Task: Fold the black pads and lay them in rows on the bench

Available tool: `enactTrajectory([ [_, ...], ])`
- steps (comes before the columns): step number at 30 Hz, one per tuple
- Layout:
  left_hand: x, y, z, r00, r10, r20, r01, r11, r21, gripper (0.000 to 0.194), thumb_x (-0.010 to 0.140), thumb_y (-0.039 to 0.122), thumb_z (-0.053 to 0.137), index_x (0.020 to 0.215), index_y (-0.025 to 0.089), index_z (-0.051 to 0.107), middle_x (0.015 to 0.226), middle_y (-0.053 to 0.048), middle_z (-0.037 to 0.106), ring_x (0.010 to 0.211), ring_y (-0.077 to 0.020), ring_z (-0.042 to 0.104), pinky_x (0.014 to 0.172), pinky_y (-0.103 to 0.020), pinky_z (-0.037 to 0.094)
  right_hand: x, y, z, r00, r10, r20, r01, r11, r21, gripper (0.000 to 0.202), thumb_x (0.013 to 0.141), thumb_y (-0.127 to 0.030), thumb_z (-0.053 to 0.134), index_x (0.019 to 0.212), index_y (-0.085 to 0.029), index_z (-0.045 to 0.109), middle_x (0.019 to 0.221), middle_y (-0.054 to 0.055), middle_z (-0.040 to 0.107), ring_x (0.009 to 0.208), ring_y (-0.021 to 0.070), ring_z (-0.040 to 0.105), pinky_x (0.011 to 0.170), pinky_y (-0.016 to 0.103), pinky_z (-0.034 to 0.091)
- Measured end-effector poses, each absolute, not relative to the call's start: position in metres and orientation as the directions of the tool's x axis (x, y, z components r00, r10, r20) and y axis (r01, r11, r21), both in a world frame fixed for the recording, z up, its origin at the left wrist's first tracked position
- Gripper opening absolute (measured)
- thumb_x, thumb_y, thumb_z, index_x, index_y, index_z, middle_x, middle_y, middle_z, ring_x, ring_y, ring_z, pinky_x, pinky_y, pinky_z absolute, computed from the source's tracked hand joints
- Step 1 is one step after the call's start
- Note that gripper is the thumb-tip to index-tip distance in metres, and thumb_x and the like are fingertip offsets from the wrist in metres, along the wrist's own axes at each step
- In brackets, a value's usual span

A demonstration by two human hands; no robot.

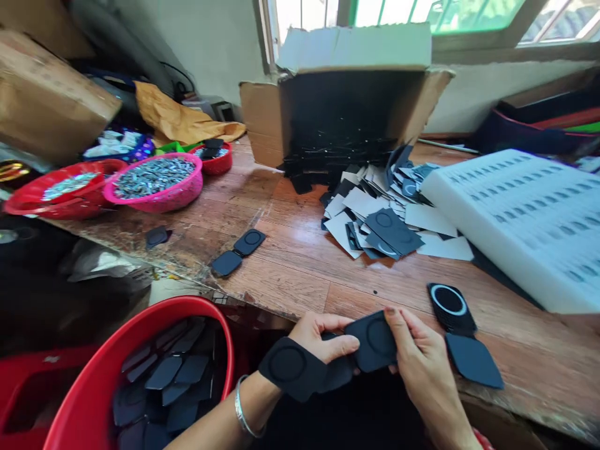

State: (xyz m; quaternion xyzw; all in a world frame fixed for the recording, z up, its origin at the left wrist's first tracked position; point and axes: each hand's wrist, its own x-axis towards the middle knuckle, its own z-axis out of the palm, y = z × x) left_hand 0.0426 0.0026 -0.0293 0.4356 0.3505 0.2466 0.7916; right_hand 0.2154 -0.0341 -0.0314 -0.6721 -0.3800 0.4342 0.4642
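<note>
Both hands hold a black folding pad with a circle outline [375, 340] above the table's front edge. My left hand [323, 337] grips its left side, the thumb lying across the face. My right hand [422, 353] pinches the right edge between thumb and fingers. A black sheet with a circle outline [290, 369] lies over the left wrist; how it is kept there is not visible. To the right, an unfolded black pad with a white ring [452, 303] rests on the table. Further left, another unfolded black pad [250, 240] lies flat.
A red bucket [229, 337] full of black pads stands at lower left. Pink [199, 181] and red [70, 203] baskets hold small metal parts. Behind are an open cardboard box [265, 125], a heap of black and white sheets [365, 203] and a white slotted foam block [515, 219].
</note>
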Motion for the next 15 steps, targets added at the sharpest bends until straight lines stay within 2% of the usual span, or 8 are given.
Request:
enactTrajectory([
  [3, 0.023, 0.014, -0.025, 0.570, 0.743, -0.350, -0.048, 0.456, 0.889, 0.061, 0.067, 0.059, 0.079, 0.107, 0.013, 0.076, 0.074, -0.007, 0.072, 0.060, -0.0156, 0.065, 0.059, -0.025, 0.052, 0.218, -0.025, -0.035, 0.291, 0.879, -0.376, -0.122, -0.356, -0.926, 0.049, 0.079, -0.069, 0.061, 0.076, -0.021, 0.057, 0.048, -0.005, 0.050, 0.033, 0.0110, 0.044, 0.029, 0.021, 0.033],
  [5, -0.003, 0.031, -0.019, 0.394, 0.852, -0.344, 0.015, 0.369, 0.929, 0.061, 0.068, 0.060, 0.077, 0.107, 0.014, 0.075, 0.076, -0.007, 0.073, 0.061, -0.0165, 0.065, 0.059, -0.026, 0.051, 0.220, -0.022, -0.034, 0.226, 0.891, -0.394, -0.152, -0.367, -0.918, 0.051, 0.077, -0.070, 0.064, 0.083, -0.020, 0.060, 0.051, -0.003, 0.056, 0.035, 0.0112, 0.048, 0.032, 0.020, 0.035],
  [7, -0.038, 0.054, -0.012, 0.088, 0.964, -0.250, 0.131, 0.238, 0.962, 0.057, 0.069, 0.057, 0.075, 0.107, 0.014, 0.075, 0.082, -0.006, 0.074, 0.064, -0.0169, 0.065, 0.058, -0.025, 0.050, 0.221, -0.025, -0.033, 0.149, 0.919, -0.366, -0.087, -0.356, -0.930, 0.053, 0.078, -0.071, 0.063, 0.085, -0.018, 0.061, 0.053, -0.002, 0.058, 0.038, 0.0113, 0.052, 0.035, 0.019, 0.037],
  [9, -0.077, 0.081, -0.008, -0.216, 0.974, -0.071, 0.283, 0.132, 0.950, 0.054, 0.069, 0.053, 0.074, 0.107, 0.014, 0.074, 0.090, -0.007, 0.075, 0.071, -0.0184, 0.066, 0.059, -0.024, 0.050, 0.218, -0.031, -0.034, 0.076, 0.944, -0.321, 0.009, -0.323, -0.946, 0.052, 0.082, -0.070, 0.058, 0.082, -0.018, 0.061, 0.055, -0.001, 0.059, 0.041, 0.0114, 0.054, 0.038, 0.020, 0.039],
  [12, -0.127, 0.119, -0.007, -0.406, 0.912, 0.049, 0.442, 0.149, 0.885, 0.048, 0.072, 0.045, 0.069, 0.107, 0.013, 0.073, 0.089, -0.008, 0.076, 0.071, -0.0191, 0.067, 0.059, -0.024, 0.051, 0.209, -0.041, -0.036, 0.007, 0.964, -0.265, 0.143, -0.264, -0.954, 0.048, 0.088, -0.065, 0.053, 0.076, -0.019, 0.059, 0.057, -0.001, 0.058, 0.046, 0.0117, 0.055, 0.043, 0.021, 0.041],
  [15, -0.156, 0.142, -0.010, -0.426, 0.904, 0.045, 0.516, 0.202, 0.833, 0.044, 0.069, 0.039, 0.070, 0.104, 0.012, 0.072, 0.081, -0.007, 0.075, 0.065, -0.0189, 0.066, 0.055, -0.024, 0.050, 0.199, -0.044, -0.026, -0.059, 0.970, -0.237, 0.197, -0.221, -0.955, 0.042, 0.093, -0.057, 0.051, 0.081, -0.019, 0.061, 0.061, -0.001, 0.058, 0.053, 0.0119, 0.055, 0.049, 0.022, 0.044],
])
